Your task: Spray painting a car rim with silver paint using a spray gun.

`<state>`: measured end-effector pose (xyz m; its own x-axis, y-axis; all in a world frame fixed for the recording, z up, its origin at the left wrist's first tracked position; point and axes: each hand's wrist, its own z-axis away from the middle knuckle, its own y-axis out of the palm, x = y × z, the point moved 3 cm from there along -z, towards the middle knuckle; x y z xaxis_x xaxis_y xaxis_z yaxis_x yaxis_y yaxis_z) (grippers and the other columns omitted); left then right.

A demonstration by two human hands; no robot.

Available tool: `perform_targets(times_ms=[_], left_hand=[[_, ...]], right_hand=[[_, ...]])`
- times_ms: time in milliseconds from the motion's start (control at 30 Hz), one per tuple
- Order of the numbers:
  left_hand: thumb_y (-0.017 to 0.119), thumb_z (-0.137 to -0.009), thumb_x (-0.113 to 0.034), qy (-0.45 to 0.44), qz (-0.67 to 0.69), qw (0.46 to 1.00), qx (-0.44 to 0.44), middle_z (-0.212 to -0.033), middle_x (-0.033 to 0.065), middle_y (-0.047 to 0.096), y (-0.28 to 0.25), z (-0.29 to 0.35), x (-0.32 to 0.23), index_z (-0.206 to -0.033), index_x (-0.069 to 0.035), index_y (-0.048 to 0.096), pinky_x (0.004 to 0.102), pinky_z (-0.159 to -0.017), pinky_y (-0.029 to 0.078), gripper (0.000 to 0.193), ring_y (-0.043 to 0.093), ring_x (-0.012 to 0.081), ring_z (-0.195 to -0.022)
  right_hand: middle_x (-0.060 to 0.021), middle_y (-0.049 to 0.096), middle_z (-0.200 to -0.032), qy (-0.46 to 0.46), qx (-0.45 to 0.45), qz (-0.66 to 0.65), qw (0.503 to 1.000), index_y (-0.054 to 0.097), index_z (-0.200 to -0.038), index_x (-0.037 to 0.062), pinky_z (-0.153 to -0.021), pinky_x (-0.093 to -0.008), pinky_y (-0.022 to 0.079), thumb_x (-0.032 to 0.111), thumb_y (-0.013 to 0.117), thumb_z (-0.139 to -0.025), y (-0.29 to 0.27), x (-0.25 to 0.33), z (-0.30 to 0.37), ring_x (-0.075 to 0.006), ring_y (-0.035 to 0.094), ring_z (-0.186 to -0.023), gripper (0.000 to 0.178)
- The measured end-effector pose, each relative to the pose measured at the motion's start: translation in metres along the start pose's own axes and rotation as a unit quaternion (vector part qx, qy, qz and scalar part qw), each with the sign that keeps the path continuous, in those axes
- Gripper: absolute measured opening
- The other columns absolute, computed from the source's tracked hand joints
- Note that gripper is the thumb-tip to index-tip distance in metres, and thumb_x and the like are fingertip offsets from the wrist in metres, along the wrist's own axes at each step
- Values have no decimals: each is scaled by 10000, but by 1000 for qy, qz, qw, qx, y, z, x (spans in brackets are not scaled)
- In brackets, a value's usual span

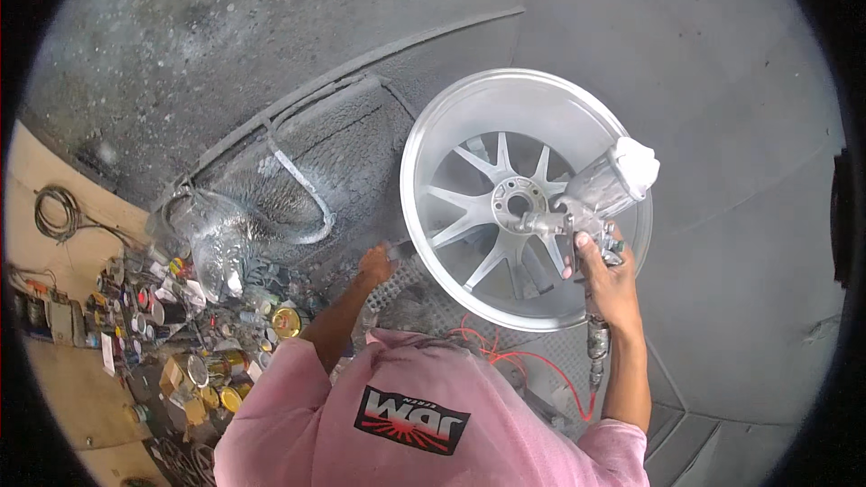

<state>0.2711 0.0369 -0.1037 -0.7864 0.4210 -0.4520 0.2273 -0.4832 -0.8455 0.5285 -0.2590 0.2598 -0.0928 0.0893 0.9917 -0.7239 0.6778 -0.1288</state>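
A silver-white alloy wheel (pixel 541 95) with branching spokes stands in front of me, its open barrel facing me. My right hand (pixel 606 275) is closed round the grip of a paint-spattered spray gun (pixel 600 185). The gun has a cup on top with white material over its end, and its nozzle points left across the wheel's hub. From the grip's lower end hangs a metal fitting with a red air hose (pixel 592 404). Beside the wheel's lower left edge, my left hand (pixel 376 263) is wrapped round a grey bar; where the bar attaches is hidden.
On the left lies a heap of paint cans (pixel 216 366), bottles and scraps. A dark coiled cable (pixel 57 213) lies farther left. Crumpled clear plastic (pixel 216 248) and a grey, overspray-coated bulky object (pixel 334 153) sit left of the wheel. Grey walls (pixel 740 126) stand behind and right.
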Motion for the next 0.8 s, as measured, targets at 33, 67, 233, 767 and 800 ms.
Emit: perform_targets(times_ms=[33, 67, 233, 767, 800], left_hand=[[803, -809, -355, -3, 4, 1000, -2, -987, 209, 717, -1, 1, -2, -1296, -62, 600, 488, -849, 558, 604, 699, 387, -974], [794, -816, -358, 0, -8, 1000, 2, -1019, 211, 714, -2, 2, -4, -1300, -59, 596, 491, -866, 554, 603, 690, 395, -996], [776, -830, -374, 4, -4, 1000, 5, -1091, 215, 706, -5, 5, -5, -1321, -65, 587, 489, -914, 543, 609, 673, 409, -1040], [816, -793, -411, -26, -11, 999, 32, -1170, 241, 685, -23, 16, -27, -1287, -36, 612, 483, -976, 515, 652, 640, 399, -1142], [821, -783, -421, -9, -23, 999, 33, -1151, 248, 689, -22, 17, -26, -1277, -32, 618, 488, -967, 518, 661, 644, 405, -1133]], right_hand=[[-31, 632, -821, -7, -13, 8, 1000, 598, -1156, 6, -617, -272, 487, 252, 613, -1024, 0, 4, -2, -119, 595, -680, 280], [-31, 632, -821, -9, -9, 11, 1000, 598, -1156, 6, -617, -272, 487, 252, 613, -1024, -2, 7, -5, -119, 595, -680, 280], [-22, 615, -793, -85, -155, 101, 979, 616, -1079, 38, -615, -262, 478, 259, 604, -1031, -29, 23, -17, -104, 585, -676, 227], [-15, 637, -772, -25, 3, 30, 999, 621, -1109, 26, -588, -234, 429, 209, 621, -1011, -12, 57, 25, -85, 578, -654, 207], [-15, 640, -776, -33, 15, 13, 999, 621, -1107, 24, -585, -233, 427, 208, 624, -1010, -9, 59, 27, -83, 580, -655, 208]])
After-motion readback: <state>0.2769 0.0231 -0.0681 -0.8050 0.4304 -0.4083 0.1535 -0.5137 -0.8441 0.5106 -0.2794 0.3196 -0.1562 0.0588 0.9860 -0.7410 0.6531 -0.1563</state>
